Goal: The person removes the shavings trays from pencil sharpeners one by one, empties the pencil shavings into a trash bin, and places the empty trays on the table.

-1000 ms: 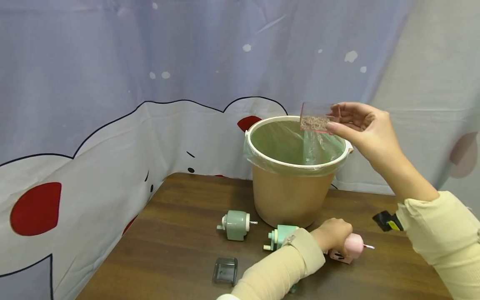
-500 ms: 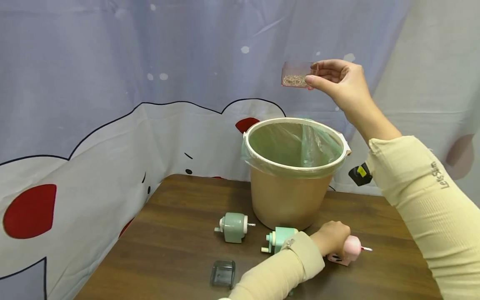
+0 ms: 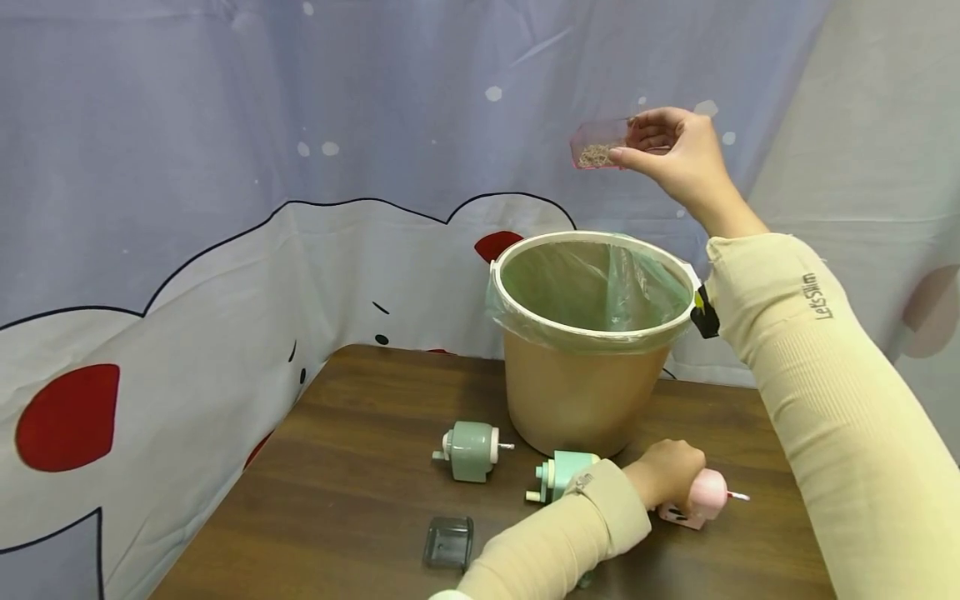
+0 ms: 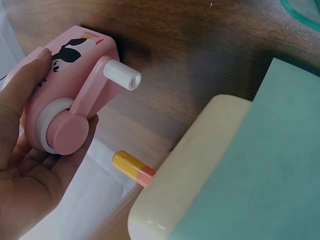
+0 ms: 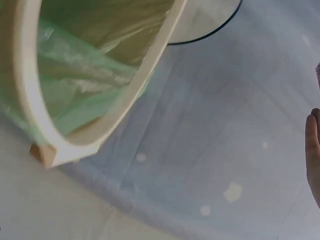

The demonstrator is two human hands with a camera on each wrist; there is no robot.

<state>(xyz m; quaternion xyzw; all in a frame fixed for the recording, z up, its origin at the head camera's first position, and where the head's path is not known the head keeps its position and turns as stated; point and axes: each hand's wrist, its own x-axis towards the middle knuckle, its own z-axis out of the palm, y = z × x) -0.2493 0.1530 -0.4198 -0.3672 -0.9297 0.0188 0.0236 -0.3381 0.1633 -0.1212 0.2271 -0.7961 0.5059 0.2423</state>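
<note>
In the head view my left hand [image 3: 670, 473] grips a pink pencil sharpener [image 3: 707, 493] standing on the table. The left wrist view shows its crank [image 4: 87, 95] with a white knob, and the thumb lying along its body. High above the bin [image 3: 577, 392], my right hand [image 3: 681, 162] pinches the end of a clear pink shavings drawer [image 3: 600, 133]. Light brown pencil shavings [image 3: 595, 155] lie inside that drawer. Only a sliver of the right hand [image 5: 314, 155] shows at the edge of the right wrist view.
A green liner [image 3: 652, 292] covers the bin's inside. A grey-green sharpener [image 3: 470, 452] stands left of a mint sharpener [image 3: 570, 471], which is partly behind my left sleeve. A dark clear drawer [image 3: 448, 543] lies nearer on the brown table [image 3: 322, 500]. Behind hangs a patterned curtain [image 3: 390, 100].
My right hand has lifted the pink drawer from the bin's rim to well above it, rising a little and tilting over the last half second. The left hand has stayed on the sharpener.
</note>
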